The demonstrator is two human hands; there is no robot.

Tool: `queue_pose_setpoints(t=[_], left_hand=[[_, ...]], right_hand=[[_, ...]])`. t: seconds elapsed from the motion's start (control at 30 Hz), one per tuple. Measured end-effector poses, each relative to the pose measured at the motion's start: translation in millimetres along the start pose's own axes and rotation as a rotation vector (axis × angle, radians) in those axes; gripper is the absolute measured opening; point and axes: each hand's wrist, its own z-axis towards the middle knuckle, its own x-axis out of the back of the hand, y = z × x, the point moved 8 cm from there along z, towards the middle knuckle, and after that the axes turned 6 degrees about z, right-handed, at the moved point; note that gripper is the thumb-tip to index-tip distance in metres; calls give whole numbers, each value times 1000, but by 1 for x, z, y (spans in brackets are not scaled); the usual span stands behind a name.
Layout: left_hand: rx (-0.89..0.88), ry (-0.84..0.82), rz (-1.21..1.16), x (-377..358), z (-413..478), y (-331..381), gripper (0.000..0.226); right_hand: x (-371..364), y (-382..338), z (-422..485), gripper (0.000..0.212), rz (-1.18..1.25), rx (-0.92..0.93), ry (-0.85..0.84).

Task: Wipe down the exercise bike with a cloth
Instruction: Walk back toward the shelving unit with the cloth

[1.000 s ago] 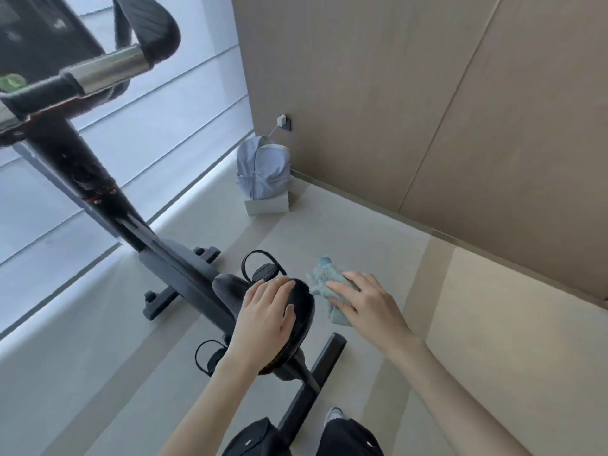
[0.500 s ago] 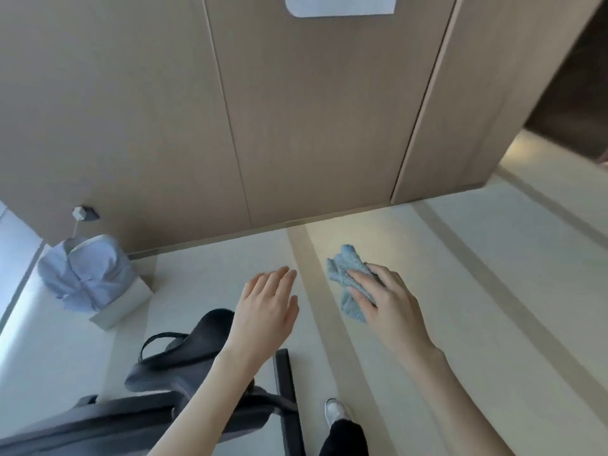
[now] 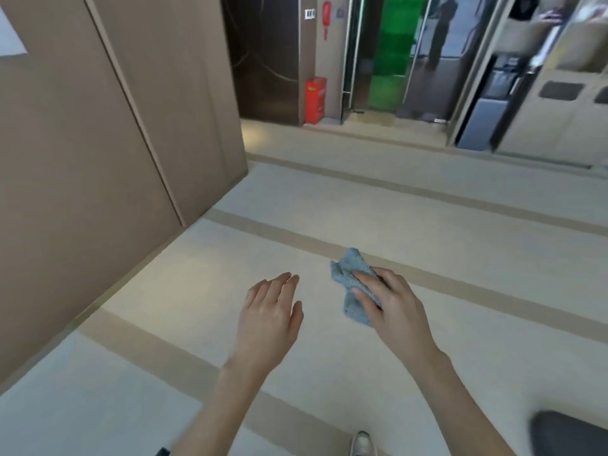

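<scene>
Cloth (image 3: 353,284) bunched in the right hand (image 3: 393,307) at centre frame; left hand (image 3: 269,319) open, empty; loose corner could slip free.

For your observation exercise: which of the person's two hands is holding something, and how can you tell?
The right hand: its fingers close around a crumpled blue cloth. The left hand is open and flat, holding nothing.
</scene>
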Motion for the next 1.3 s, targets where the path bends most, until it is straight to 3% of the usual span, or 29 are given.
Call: queue_pose_setpoints(t=[0.23,0.53,0.9,1.3], left_hand=[[-254,-28,-138,-79,116,122,39],[-348,-35,-261,-161,260,239,37],[-427,-56,-274,-272,412,304,33],[-520,-30,-297,-397,679,364,29]], right_hand=[[85,132,18,25,-141,-202,132],[157,277,84,23,-226,-299,225],[167,424,191,22,-184,-372,273],[180,612,400,22,-291,-439,380]])
